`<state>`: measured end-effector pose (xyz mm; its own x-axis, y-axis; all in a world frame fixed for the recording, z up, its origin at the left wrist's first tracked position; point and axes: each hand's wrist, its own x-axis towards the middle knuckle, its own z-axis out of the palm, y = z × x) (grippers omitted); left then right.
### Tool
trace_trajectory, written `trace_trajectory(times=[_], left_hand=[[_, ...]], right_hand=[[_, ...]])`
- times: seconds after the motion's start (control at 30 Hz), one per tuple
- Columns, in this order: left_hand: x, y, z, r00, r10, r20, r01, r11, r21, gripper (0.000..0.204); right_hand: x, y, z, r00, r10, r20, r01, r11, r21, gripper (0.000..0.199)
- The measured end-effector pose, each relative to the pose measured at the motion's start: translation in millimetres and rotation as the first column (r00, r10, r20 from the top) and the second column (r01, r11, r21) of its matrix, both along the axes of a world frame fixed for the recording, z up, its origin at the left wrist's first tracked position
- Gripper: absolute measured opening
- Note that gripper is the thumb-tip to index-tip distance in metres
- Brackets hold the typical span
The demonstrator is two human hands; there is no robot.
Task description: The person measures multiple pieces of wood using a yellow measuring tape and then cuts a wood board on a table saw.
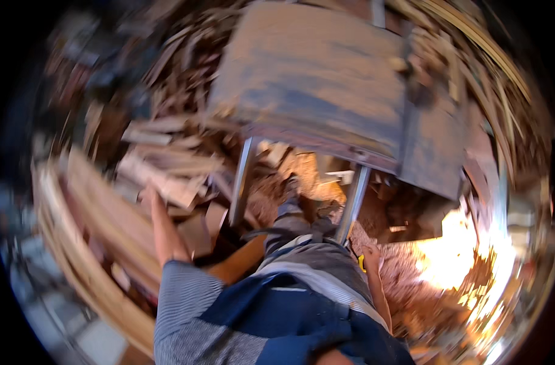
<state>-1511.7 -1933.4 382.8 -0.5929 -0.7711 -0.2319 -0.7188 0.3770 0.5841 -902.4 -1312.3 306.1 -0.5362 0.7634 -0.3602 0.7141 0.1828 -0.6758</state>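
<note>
My left hand (148, 198) reaches out to the left over a heap of offcut boards (159, 176), beside a stack of long planks (110, 210). Motion smears its fingers, so whether it touches the wood does not show. Down by my right thigh, my right hand (371, 258) is closed round a small yellow and black object (361, 263), only partly visible. In front of me stands a machine table (314, 73), its top coated with sawdust.
Metal legs (244, 179) hold up the table close to my feet. Sawdust and wood scraps (262, 198) cover the ground. Long thin strips (481, 36) lie at the far right. Bright sunlight (454, 249) falls on the ground at right.
</note>
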Motion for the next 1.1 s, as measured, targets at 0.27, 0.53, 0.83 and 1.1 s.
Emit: trace_trajectory(times=[0.27, 0.53, 0.83, 1.1], left_hand=[[88, 374, 43, 0.163, -0.811, -0.561, 0.889, 0.367, -0.274, 0.03], [299, 527, 70, -0.526, -0.727, -0.442, 0.737, -0.649, 0.191, 0.017], [466, 606, 66, -0.655, -0.716, -0.242, 0.648, -0.697, 0.308, 0.023], [647, 683, 78, -0.848, -0.493, -0.195, 0.349, -0.796, 0.494, 0.031]], right_hand=[[40, -61, 69, 0.852, -0.329, 0.407, 0.299, 0.944, 0.137, 0.036], [109, -148, 75, 0.513, -0.742, 0.432, 0.821, 0.571, 0.006, 0.039], [247, -187, 27, 0.01, -0.97, 0.241, 0.9, -0.096, -0.424, 0.032], [336, -110, 69, -0.176, -0.984, -0.024, 0.58, -0.084, -0.81, 0.034]])
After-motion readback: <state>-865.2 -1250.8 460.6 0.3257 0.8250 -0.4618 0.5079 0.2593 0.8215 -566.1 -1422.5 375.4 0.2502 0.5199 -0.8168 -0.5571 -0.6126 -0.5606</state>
